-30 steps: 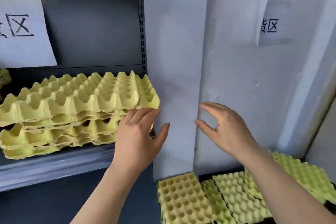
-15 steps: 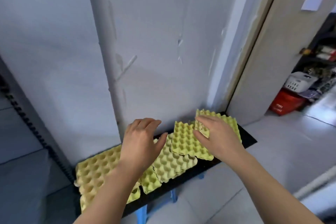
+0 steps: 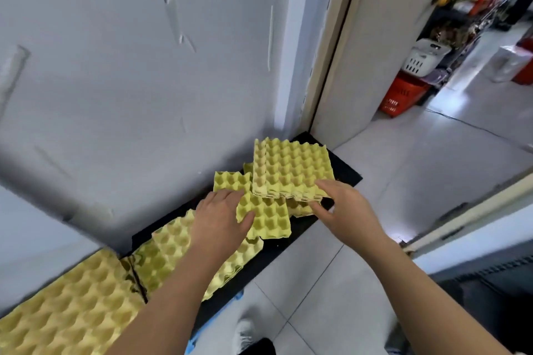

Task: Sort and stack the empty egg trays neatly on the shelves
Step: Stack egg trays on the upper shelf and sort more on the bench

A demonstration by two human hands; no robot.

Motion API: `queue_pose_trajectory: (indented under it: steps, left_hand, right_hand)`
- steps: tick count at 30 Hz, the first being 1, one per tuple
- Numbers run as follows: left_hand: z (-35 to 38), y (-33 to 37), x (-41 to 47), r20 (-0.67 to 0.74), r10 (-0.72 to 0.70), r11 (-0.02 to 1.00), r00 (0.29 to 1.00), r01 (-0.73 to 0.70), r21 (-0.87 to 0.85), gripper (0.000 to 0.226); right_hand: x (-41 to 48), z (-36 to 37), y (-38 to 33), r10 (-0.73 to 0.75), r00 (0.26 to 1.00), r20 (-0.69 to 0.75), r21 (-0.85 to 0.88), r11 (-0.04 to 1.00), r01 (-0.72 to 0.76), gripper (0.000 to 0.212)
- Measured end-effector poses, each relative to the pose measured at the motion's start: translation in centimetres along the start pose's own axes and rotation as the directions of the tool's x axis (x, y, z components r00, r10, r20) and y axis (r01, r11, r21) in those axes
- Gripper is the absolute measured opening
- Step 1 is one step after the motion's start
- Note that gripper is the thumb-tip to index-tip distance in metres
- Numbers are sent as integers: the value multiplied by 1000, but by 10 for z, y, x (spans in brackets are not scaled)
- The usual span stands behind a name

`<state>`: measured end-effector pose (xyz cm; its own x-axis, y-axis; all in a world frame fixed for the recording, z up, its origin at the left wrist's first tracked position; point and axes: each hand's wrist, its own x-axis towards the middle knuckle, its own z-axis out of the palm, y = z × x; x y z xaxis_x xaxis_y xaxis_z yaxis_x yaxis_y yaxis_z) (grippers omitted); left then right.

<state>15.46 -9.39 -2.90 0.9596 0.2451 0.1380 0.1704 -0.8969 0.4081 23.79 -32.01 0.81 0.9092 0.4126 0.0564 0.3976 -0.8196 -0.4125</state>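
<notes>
Head view
Surface: low black platform [image 3: 344, 173] set against a white wall [image 3: 115, 81]; yellow egg trays lie scattered along it.
Room: pale tiled floor [image 3: 418, 181]; a door frame [image 3: 331, 52] stands just right of the wall, with cluttered shelving beyond it, blurred.
Baskets: two, one red basket [image 3: 401, 95] on the floor and one white basket [image 3: 424, 57] above it.
Tray groups: four counted. The sheets within each cannot be counted.
Far-right tray stack [image 3: 291, 167]: at the platform's right end, overlapping the middle tray.
Middle tray [image 3: 268, 216]: cups up, lying partly across the left-middle pile [image 3: 170, 248].
Near-left tray [image 3: 66, 314]: at the lower left, bumps up, just beside that pile.
Hands: two.
Left hand [image 3: 222, 219]: fingers straight, resting flat on the middle tray's left edge.
Right hand [image 3: 343, 207]: pinches the near edge of the far-right tray stack, fingers on top, thumb under.
Shoe [image 3: 245, 331]: one, on the floor at the bottom of the view.
</notes>
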Motion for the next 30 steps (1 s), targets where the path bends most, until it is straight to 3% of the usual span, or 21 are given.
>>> queue_pose_trajectory:
  steps: [14,24,30]
  left_hand:
    - [146,6,165,307,-138,987,942,155,-32,59]
    - [258,-1,229,390,-425,880,817,475,-35,77]
    - [305,-18,248,415,-552,812,723,579,73,93]
  right_hand:
    - [139,70,148,212,963,164,43,974,-222,59]
    - [227,154,254,285,860,423,94,930,-354,82]
    - [246,210,296,338,797,501,3,920,-393,97]
